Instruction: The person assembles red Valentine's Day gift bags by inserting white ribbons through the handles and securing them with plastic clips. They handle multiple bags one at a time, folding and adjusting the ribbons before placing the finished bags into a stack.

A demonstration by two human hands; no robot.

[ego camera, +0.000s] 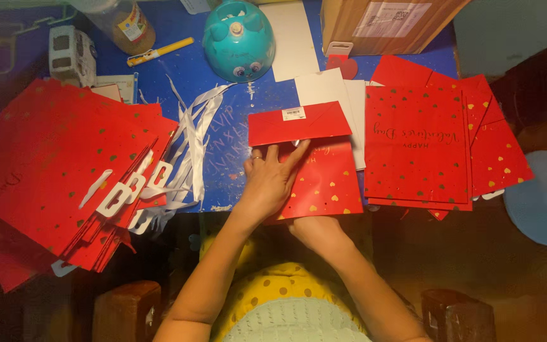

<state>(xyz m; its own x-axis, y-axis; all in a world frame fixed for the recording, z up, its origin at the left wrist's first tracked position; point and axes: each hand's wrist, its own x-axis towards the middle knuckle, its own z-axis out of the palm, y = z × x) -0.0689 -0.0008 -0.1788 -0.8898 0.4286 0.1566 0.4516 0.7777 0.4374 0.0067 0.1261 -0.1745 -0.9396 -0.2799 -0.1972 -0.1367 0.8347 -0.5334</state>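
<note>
A big pile of red bags (pixel 64 171) sits left; centre, the left hand (pixel 270 180) presses flat, fingers spread, on a half-folded red bag (pixel 314 161); right hand hidden beneath, grip unclear. Flat stack (pixel 416 145) waits right.

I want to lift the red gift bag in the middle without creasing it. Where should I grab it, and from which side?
Probably by the near bottom edge of the red bag, coming from the person's side. It lies flat on the blue table, its far end is folded over, and the left hand already presses its left part. The right hand is hidden beneath it.
</note>
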